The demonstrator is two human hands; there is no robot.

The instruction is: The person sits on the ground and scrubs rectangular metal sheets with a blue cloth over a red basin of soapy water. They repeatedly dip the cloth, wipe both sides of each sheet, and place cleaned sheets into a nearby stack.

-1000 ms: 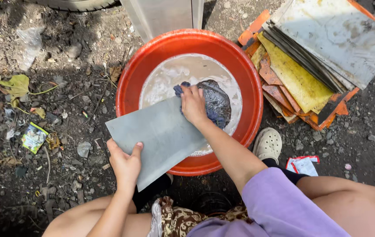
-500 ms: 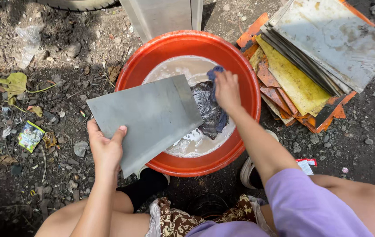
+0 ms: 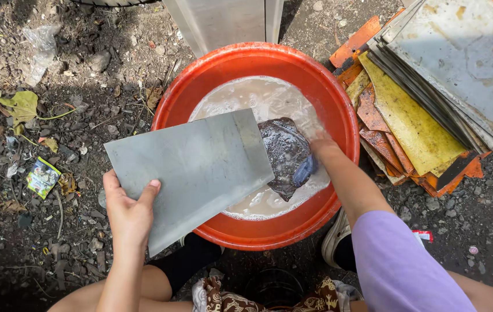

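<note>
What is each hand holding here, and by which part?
The left hand holds the grey metal sheet by its lower left edge, thumb on top. The right hand is in the soapy water on the wet cloth; its grip is hidden.

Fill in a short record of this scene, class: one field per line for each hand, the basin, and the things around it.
Left hand: grips the lower edge of a grey metal sheet tilted over the basin
Right hand: in the water, on a dark wet cloth
Basin: round, red, holding cloudy soapy water
Right of basin: stack of dirty sheets, grey, yellow and orange
Ground: dirt, stones, leaves
</note>
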